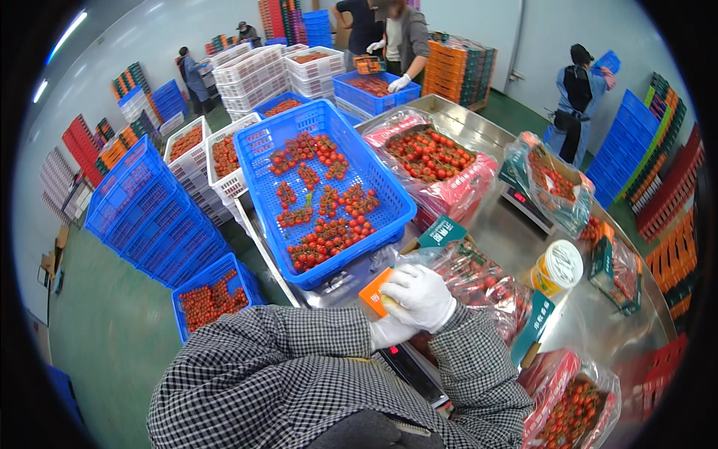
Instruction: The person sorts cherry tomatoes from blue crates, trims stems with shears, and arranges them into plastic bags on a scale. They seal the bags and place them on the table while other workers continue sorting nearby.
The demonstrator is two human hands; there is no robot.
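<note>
Both my hands wear white gloves and meet close to my body. My right hand (420,297) lies over the left, its fingers curled at the edge of an orange carton (372,293). Something small and yellowish shows at those fingertips, too blurred to name. Beneath it, my left hand (390,332) is mostly hidden; its fingers are out of sight. A digital scale (412,375) with a red display sits under my forearms. Right of my hands is a green carton (533,328) of vine tomatoes (485,278) under clear plastic film.
A blue crate (331,268) with vine tomatoes tilts ahead. On the steel table (594,331) are red cartons (449,196), a second scale (527,209) under a bagged carton (555,179), and a white-lidded tub (561,266). Blue crates (151,219) stand left. Several people work beyond.
</note>
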